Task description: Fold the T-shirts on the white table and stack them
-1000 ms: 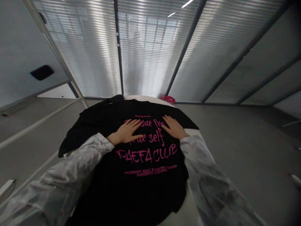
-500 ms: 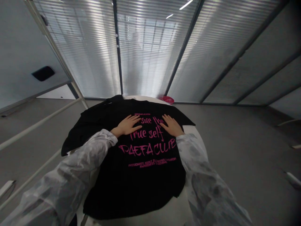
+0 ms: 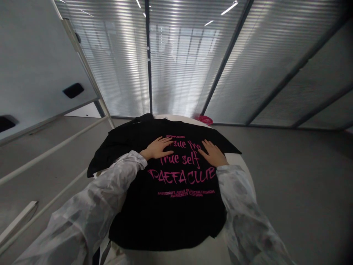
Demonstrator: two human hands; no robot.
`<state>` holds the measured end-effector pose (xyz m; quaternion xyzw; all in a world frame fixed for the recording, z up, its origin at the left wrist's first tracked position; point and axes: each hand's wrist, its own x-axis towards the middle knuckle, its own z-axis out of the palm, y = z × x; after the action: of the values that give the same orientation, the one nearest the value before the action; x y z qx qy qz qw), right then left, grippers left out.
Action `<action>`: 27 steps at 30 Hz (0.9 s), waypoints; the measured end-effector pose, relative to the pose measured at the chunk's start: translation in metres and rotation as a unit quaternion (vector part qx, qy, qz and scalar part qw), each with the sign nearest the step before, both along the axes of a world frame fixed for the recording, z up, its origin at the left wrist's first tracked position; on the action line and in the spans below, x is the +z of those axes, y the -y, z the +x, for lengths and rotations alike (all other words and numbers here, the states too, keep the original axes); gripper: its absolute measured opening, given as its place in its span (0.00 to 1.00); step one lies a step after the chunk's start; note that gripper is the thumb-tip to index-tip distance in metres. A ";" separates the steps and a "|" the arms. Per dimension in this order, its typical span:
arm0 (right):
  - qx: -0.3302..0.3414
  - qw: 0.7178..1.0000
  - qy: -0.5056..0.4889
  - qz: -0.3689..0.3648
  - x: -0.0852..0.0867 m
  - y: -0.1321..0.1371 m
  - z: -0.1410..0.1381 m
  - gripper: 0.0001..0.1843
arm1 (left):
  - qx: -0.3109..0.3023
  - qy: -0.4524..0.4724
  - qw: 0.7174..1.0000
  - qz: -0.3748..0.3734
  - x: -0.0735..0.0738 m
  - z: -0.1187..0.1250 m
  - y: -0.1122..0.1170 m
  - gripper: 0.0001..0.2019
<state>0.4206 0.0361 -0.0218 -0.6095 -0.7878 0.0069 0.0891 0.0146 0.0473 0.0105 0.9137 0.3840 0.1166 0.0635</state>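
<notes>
A black T-shirt (image 3: 165, 221) with pink lettering lies spread over a white padded surface (image 3: 239, 167), its sleeves out to both sides. My left hand (image 3: 157, 148) rests palm down on the upper left of the print, fingers stretched out and covering some letters. On the print's upper right lies my right hand (image 3: 213, 152), flat as well, fingers a little apart. Neither hand grips the cloth. Both my forearms are in pale, loose sleeves.
Beyond the surface stands a ribbed translucent partition (image 3: 176, 73) with dark posts. A pink basket (image 3: 205, 120) sits on the floor at its foot. To the left are a white rail frame (image 3: 55, 156) and a pale panel (image 3: 35, 62) with dark cut-outs. Grey floor shows on the right.
The whole view has shifted, so the shirt and surroundings sit further right. My right hand has slid slightly outward on the shirt, uncovering more letters; my left hand stays nearly in place.
</notes>
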 end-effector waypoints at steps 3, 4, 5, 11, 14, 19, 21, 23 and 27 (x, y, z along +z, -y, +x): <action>-0.005 1.000 0.004 -0.002 0.001 0.002 -0.002 0.46 | -0.012 -0.004 1.000 0.014 0.000 -0.001 0.001 0.39; -0.006 1.000 0.005 -0.003 0.002 0.002 -0.003 0.46 | -0.014 -0.009 1.000 0.021 0.001 -0.001 0.002 0.39; -0.008 1.000 0.005 -0.005 0.002 0.002 -0.003 0.47 | -0.015 -0.015 0.999 0.031 0.003 0.000 0.003 0.38; 0.008 0.999 -0.014 -0.049 0.009 -0.014 0.006 0.49 | -0.021 -0.014 0.993 0.116 0.034 0.030 0.048 0.27; 0.039 0.997 -0.031 -0.059 0.010 -0.023 0.014 0.50 | -0.117 0.038 0.989 0.077 0.051 0.061 0.106 0.24; 0.050 0.994 -0.094 -0.018 0.003 -0.016 0.020 0.47 | -0.276 0.095 0.956 -0.014 0.048 0.092 0.188 0.42; 0.057 0.988 -0.142 -0.002 0.003 -0.009 0.021 0.43 | -0.278 0.103 0.955 -0.030 0.041 0.093 0.197 0.31; 0.071 0.975 -0.209 0.006 0.007 -0.003 0.022 0.35 | -0.271 0.121 0.953 -0.063 0.034 0.090 0.193 0.15; 0.068 0.936 -0.346 0.008 0.019 0.008 0.027 0.25 | -0.141 0.253 0.943 -0.163 0.023 0.076 0.167 0.11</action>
<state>0.4475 0.0281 -0.0031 -0.5133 -0.7478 0.2170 0.3609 0.0903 -0.1194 0.0332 0.8762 0.2359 0.2693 0.3226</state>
